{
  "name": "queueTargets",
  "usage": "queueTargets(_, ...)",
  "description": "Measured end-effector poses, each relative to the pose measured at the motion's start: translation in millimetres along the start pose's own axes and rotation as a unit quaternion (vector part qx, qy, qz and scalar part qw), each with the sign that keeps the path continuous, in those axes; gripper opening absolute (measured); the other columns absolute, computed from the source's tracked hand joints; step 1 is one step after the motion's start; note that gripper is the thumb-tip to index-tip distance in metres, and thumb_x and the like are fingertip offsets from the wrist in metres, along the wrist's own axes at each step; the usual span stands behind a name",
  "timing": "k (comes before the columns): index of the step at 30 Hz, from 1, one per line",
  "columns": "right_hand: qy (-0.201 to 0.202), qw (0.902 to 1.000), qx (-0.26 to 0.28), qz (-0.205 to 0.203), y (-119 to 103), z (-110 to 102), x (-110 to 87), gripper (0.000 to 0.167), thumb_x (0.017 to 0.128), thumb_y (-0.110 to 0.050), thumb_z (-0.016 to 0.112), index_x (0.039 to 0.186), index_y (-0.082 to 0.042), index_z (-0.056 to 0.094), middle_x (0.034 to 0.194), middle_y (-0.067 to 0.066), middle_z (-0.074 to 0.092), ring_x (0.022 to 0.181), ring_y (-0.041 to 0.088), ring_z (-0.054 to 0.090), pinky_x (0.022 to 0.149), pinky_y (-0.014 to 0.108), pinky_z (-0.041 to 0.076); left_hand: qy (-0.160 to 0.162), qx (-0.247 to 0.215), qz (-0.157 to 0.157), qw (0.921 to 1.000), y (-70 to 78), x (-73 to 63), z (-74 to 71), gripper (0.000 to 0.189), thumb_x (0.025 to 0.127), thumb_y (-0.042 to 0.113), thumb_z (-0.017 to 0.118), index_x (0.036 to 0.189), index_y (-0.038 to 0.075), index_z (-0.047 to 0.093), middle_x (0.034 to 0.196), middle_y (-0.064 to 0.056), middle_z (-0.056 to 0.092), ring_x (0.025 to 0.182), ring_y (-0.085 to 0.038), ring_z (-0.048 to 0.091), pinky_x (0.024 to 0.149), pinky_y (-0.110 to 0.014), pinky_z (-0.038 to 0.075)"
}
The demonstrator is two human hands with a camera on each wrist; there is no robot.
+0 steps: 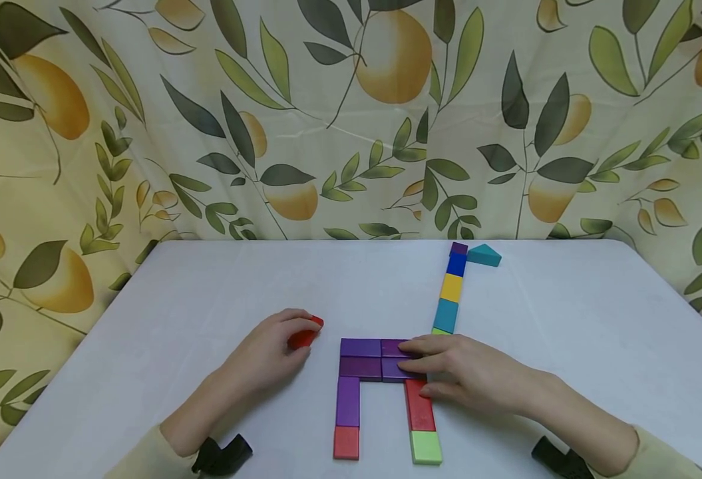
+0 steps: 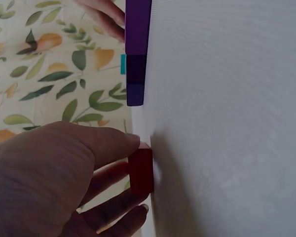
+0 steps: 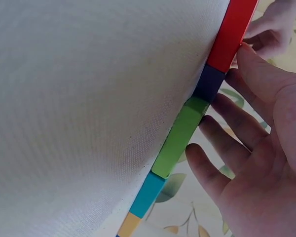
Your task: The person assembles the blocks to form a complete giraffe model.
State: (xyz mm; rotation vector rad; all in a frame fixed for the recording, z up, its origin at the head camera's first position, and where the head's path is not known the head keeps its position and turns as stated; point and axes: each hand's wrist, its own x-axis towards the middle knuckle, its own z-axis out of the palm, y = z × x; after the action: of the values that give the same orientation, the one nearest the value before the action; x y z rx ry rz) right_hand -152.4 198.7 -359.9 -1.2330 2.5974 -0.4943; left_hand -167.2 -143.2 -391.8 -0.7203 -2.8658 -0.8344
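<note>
My left hand (image 1: 267, 352) pinches a red block (image 1: 304, 338) between thumb and fingers, at or just above the table left of a flat block figure. The left wrist view shows the red block (image 2: 141, 171) with the thumb on one side. My right hand (image 1: 476, 372) lies over the figure's right side, fingers extended onto the purple blocks (image 1: 360, 348), thumb at a long red block (image 1: 420, 407). Another purple block (image 1: 348, 401) and a small red block (image 1: 347, 443) form the left leg; a light green block (image 1: 426, 448) ends the right leg.
From the figure's upper right a line of blocks runs back: green (image 3: 180, 138), teal (image 1: 446, 315), yellow (image 1: 452, 288), blue (image 1: 456, 265) and purple (image 1: 459, 248). A teal triangular block (image 1: 484, 255) touches its far end. A patterned curtain (image 1: 351, 166) hangs behind the white table (image 1: 255, 279).
</note>
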Motion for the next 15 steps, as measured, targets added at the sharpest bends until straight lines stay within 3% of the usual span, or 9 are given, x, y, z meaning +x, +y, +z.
queueTargets(6, -0.002, 1.0, 0.005, 0.003, 0, 0, 0.0, 0.045, 0.096, -0.024, 0.072, 0.14, -0.02, 0.064, 0.147, 0.003, 0.054, 0.135, 0.026, 0.049, 0.103, 0.045, 0.048, -0.062, -0.004, -0.002, 0.998, 4.9, -10.8, -6.1, 0.038, 0.09, 0.011, 0.075, 0.128, 0.014, 0.071, 0.134, 0.0, 0.063, 0.125, -0.024, 0.057, 0.1, -0.043, 0.051)
queueTargets(10, -0.003, 1.0, 0.007, 0.005, 0, 0, -0.1, 0.045, 0.096, -0.024, 0.071, 0.14, -0.02, 0.063, 0.147, 0.003, 0.053, 0.135, 0.026, 0.049, 0.103, 0.045, 0.048, -0.108, -0.017, 0.026, 0.9937, 7.9, -16.9, -10.1, 0.039, 0.093, 0.014, 0.074, 0.131, 0.014, 0.069, 0.137, 0.004, 0.061, 0.128, -0.02, 0.055, 0.103, -0.041, 0.049)
queueTargets(15, -0.004, 1.0, 0.004, 0.005, 0, 0, -0.1, 0.044, 0.096, -0.025, 0.071, 0.14, -0.02, 0.063, 0.147, 0.003, 0.053, 0.135, 0.026, 0.049, 0.103, 0.045, 0.048, -0.126, -0.013, 0.053, 0.9905, 10.6, -19.7, -11.3, 0.039, 0.095, 0.016, 0.072, 0.133, 0.012, 0.068, 0.14, 0.005, 0.059, 0.131, -0.018, 0.053, 0.106, -0.041, 0.046)
